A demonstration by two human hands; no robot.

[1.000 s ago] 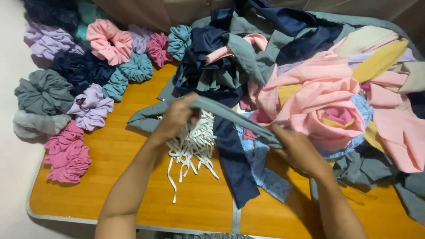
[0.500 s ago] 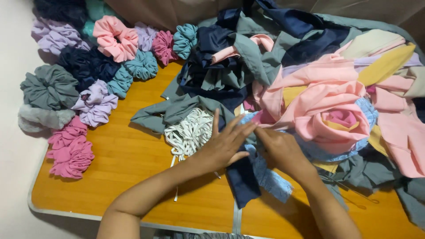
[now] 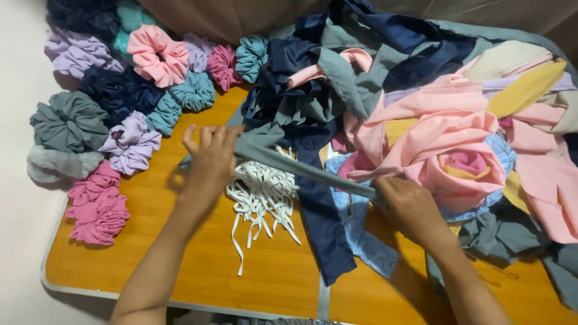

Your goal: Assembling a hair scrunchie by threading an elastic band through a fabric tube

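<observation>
My left hand (image 3: 211, 159) and my right hand (image 3: 409, 207) hold a long grey fabric strip (image 3: 304, 168) stretched taut between them above the wooden table (image 3: 156, 259). The left hand pinches one end near the table's middle, fingers raised. The right hand grips the other end beside a pink fabric pile (image 3: 445, 150). Under the strip lies a bundle of white elastic pieces (image 3: 262, 192) and a dark navy fabric strip (image 3: 322, 235).
Finished scrunchies in grey (image 3: 69, 123), lilac (image 3: 129, 144), pink (image 3: 96, 207), teal (image 3: 192, 93) and navy line the table's left and back. A large heap of mixed cloth (image 3: 373, 78) covers the right half. Light blue cloth (image 3: 361, 241) lies near the front.
My hands were together at the strip's middle half a second ago. They have since drawn apart, the left moving left and up, pulling the grey strip straight.
</observation>
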